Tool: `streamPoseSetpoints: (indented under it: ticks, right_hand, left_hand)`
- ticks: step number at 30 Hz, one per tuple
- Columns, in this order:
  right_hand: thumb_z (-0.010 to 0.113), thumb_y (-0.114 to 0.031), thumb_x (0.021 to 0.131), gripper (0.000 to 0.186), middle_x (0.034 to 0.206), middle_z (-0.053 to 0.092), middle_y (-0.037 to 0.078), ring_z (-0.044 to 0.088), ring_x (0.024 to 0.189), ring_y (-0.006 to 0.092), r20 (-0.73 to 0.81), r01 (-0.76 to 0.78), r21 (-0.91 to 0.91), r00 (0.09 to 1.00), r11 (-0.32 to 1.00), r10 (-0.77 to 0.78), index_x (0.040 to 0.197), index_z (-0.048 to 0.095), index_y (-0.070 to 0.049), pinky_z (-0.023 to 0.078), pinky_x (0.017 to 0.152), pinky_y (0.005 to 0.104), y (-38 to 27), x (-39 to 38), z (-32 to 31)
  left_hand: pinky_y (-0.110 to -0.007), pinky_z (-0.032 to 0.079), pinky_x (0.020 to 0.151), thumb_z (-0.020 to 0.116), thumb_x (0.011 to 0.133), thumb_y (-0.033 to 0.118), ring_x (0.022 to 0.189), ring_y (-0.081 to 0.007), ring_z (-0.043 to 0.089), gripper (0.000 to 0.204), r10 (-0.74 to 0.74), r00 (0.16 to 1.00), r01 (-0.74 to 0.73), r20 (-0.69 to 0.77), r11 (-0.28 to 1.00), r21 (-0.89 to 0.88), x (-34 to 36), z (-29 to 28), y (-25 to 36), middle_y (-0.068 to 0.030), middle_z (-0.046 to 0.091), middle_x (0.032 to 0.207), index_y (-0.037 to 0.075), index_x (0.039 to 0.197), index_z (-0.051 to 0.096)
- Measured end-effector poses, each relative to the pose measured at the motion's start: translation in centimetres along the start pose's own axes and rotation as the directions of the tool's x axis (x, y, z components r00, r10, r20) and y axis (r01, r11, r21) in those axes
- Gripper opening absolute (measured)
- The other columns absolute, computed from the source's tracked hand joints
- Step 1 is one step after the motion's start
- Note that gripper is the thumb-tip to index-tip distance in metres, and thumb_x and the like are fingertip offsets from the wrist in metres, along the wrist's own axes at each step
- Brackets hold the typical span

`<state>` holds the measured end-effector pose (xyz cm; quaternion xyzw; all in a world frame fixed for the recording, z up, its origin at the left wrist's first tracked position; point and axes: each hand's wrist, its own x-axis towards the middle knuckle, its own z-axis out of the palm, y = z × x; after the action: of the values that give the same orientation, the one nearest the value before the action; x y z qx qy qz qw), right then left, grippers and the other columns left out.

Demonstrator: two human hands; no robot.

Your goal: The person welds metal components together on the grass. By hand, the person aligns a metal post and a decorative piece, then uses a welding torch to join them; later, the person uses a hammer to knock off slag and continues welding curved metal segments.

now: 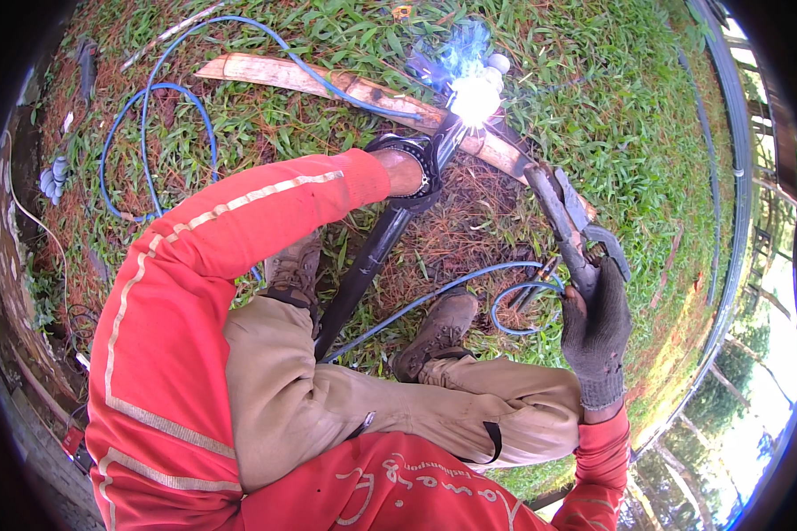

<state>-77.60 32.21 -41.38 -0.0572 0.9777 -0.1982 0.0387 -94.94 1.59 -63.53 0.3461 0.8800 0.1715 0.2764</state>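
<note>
My left hand (pixel 419 170), in a dark glove, is wrapped round a black metal pipe (pixel 363 261). The pipe slants from between my boots up to a glaring white welding arc (pixel 475 99) with blue smoke and sparks, which hides its far end. My right hand (pixel 600 323), in a dark grey knit glove, closes round a worn welding electrode holder (pixel 562 217) with a lever along its side. The holder's jaw points toward the arc; the electrode itself is lost in the glare. Beneath the pipe's far end lies a split bamboo strip (pixel 319 81).
Blue cable (pixel 155 84) loops over the grass at the left; more blue cable (pixel 434 290) crosses near my boots (pixel 438 336). A small metal clamp-like piece (pixel 531 292) lies by its coil. A crumpled grey glove (pixel 54 180) lies far left. A long grey pipe (pixel 737 177) borders the right.
</note>
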Motion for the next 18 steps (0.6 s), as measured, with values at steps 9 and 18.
streamPoseSetpoints:
  ticks: [9,18]
  right_hand:
    - [0.075,-0.011,0.103,0.056,0.133,0.071,0.030,0.074,0.121,0.0444,0.014,-0.009,0.017,1.000,1.000,0.009,0.150,0.055,0.011,0.058,0.103,0.0460,0.4,-0.2,-0.2]
    - [0.076,-0.011,0.102,0.056,0.133,0.073,0.027,0.075,0.120,0.0403,-0.117,-0.022,-0.014,0.993,1.000,0.020,0.152,0.056,0.006,0.057,0.103,0.0430,-0.2,0.2,-0.6]
  left_hand:
    - [-0.052,0.062,0.082,0.069,0.092,0.016,0.088,-0.0385,0.079,0.026,-0.111,0.964,0.043,-0.243,0.962,-0.271,-2.3,1.4,1.2,-0.0226,0.080,0.097,-0.001,0.108,0.081]
    - [-0.054,0.062,0.083,0.067,0.097,0.021,0.093,-0.0436,0.079,0.034,-0.019,0.983,0.016,0.184,1.000,0.019,-0.8,-2.7,1.2,-0.0291,0.079,0.106,-0.004,0.117,0.078]
